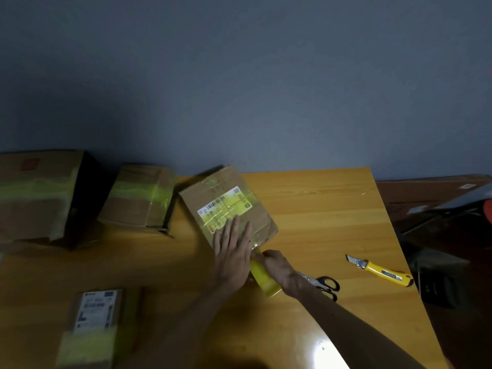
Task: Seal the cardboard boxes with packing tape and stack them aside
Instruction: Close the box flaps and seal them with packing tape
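Here, the flat left hand [233,253] presses the labelled box [226,198], which lies lengthwise far-left to near-right; the right hand [277,265] grips the yellow tape roll [263,278].

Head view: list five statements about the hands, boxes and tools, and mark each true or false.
1. The left hand lies flat on the labelled box. True.
2. The right hand holds the scissors. False: it grips the yellow tape roll; the scissors lie on the table.
3. The utility knife lies to the right of the scissors. True.
4. The knife's blade is retracted. False: the blade sticks out.
5. The boxes at the back left carry no tape. False: the large box and the smaller box both wear yellow tape bands.
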